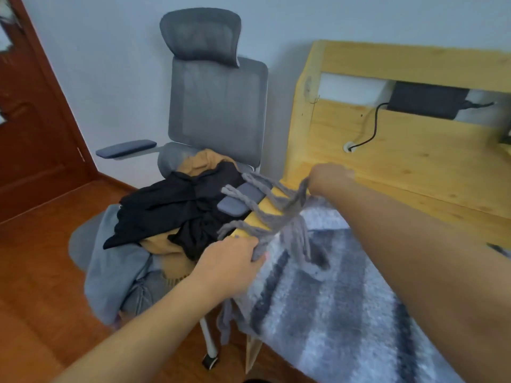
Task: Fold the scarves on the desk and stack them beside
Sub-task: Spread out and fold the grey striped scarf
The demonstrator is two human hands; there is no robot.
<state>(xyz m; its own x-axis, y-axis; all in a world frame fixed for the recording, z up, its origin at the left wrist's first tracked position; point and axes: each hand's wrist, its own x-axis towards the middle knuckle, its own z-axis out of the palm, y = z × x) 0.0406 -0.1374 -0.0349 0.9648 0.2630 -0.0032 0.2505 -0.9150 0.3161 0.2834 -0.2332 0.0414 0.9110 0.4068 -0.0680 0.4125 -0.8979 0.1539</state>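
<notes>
A grey striped scarf (331, 294) lies spread across the pale wooden counter (401, 161), filling the view from the centre toward 5 o'clock, its pale and dark grey bands running along its length. Its fringe (276, 214) of thick grey yarn tassels hangs over the counter's left edge, and some strands drape onto the near armrest of the chair. The left hand (232, 261) sits at the near corner of the scarf's fringed end, fingers curled over the cloth edge and gripping it. The right hand (330, 178), toward 1 o'clock from the left one, pinches a few tassels at the far corner and lifts them slightly off the counter. At 10 o'clock from the hands stands a grey mesh office chair (218, 106) with a headrest, its seat piled with black, mustard and grey cloths (171, 211) in a loose heap. On the counter's back panel, toward 2 o'clock, a black power adapter (427, 99) rests in an opening, its cable (373, 128) dropping to a grommet hole. A reddish-brown door (33, 111) stands at 9 o'clock above the wooden floor (36, 272).
</notes>
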